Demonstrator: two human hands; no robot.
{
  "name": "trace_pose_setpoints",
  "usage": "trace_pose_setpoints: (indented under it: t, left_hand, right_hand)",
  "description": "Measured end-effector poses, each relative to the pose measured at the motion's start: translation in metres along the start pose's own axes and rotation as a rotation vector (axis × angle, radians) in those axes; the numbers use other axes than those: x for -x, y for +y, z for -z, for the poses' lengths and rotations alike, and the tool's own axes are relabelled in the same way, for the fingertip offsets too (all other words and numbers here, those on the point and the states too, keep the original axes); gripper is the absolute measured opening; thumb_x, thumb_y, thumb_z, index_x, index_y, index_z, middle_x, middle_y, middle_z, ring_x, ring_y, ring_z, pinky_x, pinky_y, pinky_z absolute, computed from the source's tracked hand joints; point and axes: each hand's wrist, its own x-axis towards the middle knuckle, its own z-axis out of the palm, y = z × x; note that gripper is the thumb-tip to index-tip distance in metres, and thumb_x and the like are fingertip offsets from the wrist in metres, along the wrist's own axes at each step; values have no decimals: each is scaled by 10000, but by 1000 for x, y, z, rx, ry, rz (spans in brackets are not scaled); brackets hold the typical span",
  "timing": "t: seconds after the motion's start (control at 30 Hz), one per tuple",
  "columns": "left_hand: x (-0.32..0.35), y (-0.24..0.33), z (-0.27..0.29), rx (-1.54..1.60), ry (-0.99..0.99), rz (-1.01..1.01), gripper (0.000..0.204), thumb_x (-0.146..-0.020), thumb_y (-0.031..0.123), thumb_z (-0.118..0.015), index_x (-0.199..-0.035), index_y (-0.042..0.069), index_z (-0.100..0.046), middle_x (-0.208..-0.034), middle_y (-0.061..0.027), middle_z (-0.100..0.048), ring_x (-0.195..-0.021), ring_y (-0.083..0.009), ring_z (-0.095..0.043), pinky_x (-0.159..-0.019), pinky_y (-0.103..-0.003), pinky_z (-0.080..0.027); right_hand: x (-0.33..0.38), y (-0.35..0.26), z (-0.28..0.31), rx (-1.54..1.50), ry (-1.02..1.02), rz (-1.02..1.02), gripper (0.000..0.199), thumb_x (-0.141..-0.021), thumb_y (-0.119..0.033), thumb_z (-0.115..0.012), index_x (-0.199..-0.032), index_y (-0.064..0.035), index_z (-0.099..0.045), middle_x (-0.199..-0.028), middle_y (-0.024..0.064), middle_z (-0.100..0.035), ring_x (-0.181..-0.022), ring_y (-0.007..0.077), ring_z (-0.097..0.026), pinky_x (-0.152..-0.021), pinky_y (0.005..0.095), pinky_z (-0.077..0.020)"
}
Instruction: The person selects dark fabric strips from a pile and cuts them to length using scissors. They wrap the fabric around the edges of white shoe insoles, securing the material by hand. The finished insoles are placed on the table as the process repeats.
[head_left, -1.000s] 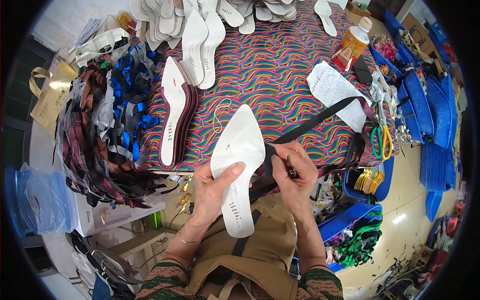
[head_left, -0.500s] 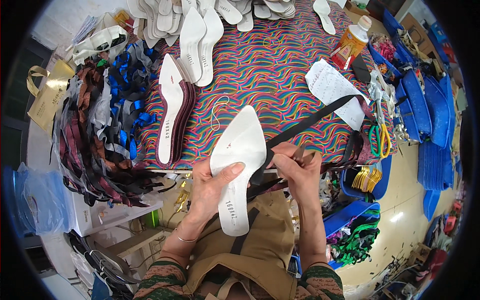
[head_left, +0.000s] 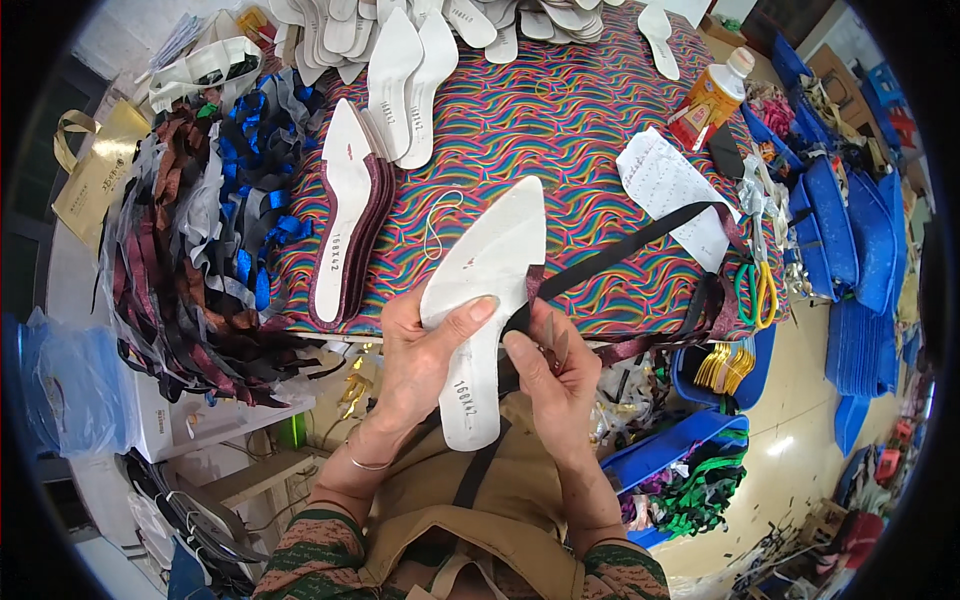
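Observation:
In my left hand (head_left: 415, 345) is a white, pointed shoe insole (head_left: 485, 265), thumb on its upper face and heel end toward me. My right hand (head_left: 560, 385) is closed at the insole's right edge, pinching a long strip (head_left: 640, 245), black on one side and glittery burgundy on the other. A bit of its burgundy side shows against the insole's edge. Something small, pointed and metallic (head_left: 556, 345) sticks out among the right fingers; its kind is hard to make out. To the left lies a stack of burgundy-edged insoles (head_left: 345, 225).
White insoles (head_left: 395, 75) lie piled at the table's far side. Ribbon strips (head_left: 215, 230) hang over the left edge. On the right are a bottle (head_left: 708, 98), a written paper sheet (head_left: 670, 185) and scissors (head_left: 757, 290). Blue bins (head_left: 825, 240) stand beyond.
The insole has tilted, its tip swinging right and away from me. My right hand has moved left, close against the insole's edge, bringing the strip along.

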Motion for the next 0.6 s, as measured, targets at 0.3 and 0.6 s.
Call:
trace_pose_setpoints:
  t: [0.3,0.6]
  left_hand:
    - [4,-7,0,139,-105,104,271,-876,78,-655,-1102,-69,-636,-972,-137,-691,-829,-197,-676,-720,-299,-545]
    - [-4,-13,0,58,-176,80,315,-896,74,-612,-1165,-87,-584,-1045,-190,-674,-898,-259,-691,-788,-358,-567]
  right_hand:
    - [13,37,5,241,-51,217,133,-943,-63,-589,-1027,30,-631,-740,-60,-549,-604,9,-384,-517,187,-293]
    - [10,4,19,354,-155,158,139,-885,-2,-575,-1010,44,-616,-715,99,-596,-653,101,-541,-605,254,-445]
